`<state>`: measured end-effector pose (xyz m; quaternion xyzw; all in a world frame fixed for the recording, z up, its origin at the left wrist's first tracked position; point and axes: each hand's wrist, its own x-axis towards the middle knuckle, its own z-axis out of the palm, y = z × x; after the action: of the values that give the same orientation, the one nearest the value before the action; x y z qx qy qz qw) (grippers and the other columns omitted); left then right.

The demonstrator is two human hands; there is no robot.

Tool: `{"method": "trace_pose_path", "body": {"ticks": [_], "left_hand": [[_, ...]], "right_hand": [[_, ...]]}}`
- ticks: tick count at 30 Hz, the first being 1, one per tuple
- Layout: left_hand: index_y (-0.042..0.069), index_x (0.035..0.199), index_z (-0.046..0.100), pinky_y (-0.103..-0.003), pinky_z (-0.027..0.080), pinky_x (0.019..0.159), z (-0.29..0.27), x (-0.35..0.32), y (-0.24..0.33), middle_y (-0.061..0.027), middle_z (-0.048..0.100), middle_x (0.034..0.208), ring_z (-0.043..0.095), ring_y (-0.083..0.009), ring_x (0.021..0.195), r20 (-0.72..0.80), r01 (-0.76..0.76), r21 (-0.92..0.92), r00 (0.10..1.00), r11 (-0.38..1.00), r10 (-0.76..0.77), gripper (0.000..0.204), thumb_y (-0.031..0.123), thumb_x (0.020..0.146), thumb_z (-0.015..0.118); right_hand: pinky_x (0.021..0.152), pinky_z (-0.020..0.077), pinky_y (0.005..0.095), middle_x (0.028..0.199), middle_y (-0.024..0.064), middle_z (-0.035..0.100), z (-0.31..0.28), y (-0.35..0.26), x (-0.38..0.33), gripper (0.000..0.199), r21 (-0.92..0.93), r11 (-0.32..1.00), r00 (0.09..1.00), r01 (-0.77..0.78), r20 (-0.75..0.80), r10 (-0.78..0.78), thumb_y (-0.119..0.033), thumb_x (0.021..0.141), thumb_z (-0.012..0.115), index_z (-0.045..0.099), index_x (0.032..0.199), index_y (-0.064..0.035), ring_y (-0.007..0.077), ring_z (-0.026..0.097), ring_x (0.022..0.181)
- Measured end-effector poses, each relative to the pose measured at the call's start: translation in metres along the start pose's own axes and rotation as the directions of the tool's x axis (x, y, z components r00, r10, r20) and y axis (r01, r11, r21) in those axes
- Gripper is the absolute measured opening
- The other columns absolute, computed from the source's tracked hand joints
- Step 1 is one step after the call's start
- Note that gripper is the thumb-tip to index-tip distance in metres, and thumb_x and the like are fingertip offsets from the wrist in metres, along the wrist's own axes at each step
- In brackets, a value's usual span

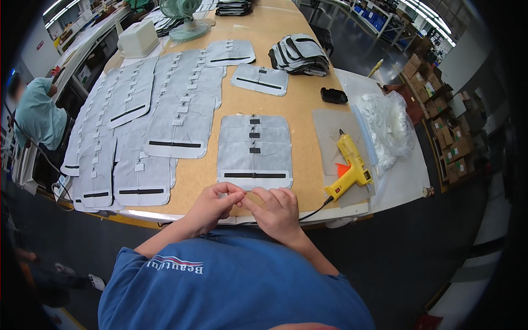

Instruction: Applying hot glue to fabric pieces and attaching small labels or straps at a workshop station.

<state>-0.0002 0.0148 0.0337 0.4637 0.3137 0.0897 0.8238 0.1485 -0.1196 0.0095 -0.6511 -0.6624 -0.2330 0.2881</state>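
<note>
Worktable [303,129]: grey panel [236,158] flat near the near edge, yellow glue gun [351,169] to its right. Left hand [214,203] and right hand [278,213], both curled, meet at pinched fingertips just nearside of the panel; whether anything is gripped cannot be told.

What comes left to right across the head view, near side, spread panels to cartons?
Spread panels → lone panel → yellow glue gun → plastic bag → cartons.
</note>
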Motion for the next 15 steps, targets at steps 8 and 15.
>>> {"method": "trace_pose_path", "body": {"ticks": [8, 15], "left_hand": [[0.005, 0.092, 0.061, -0.020, 0.026, 0.045, 0.011, 0.009, -0.008, 0.0006, 0.060, 0.075, 0.037, -0.0022, 0.050, 0.019, 0.000, -0.028, 1.000, 1.000, 0.001, 0.015, 0.020, 0.097, 0.063], [0.008, 0.081, 0.054, -0.020, 0.027, 0.046, 0.035, 0.038, -0.006, 0.0041, 0.048, 0.063, 0.036, -0.0028, 0.052, 0.065, -0.093, 0.048, 0.994, 0.995, 0.089, 0.024, 0.023, 0.099, 0.060]], "right_hand": [[0.092, 0.0386, 0.0367, 0.114, -0.0055, 0.057, -0.003, 0.001, -0.015, 0.039, -0.069, 0.996, 0.999, -0.047, -0.017, 0.046, -0.012, 0.072, 0.070, 0.074, 0.107, -0.0282, 0.0146, 0.051, 0.102], [0.095, 0.0370, 0.0375, 0.119, -0.0090, 0.055, -0.013, 0.017, -0.026, 0.044, -0.225, 0.967, 0.993, -0.118, -0.020, 0.116, -0.017, 0.079, 0.064, 0.070, 0.120, -0.0321, 0.0119, 0.050, 0.100]]}}
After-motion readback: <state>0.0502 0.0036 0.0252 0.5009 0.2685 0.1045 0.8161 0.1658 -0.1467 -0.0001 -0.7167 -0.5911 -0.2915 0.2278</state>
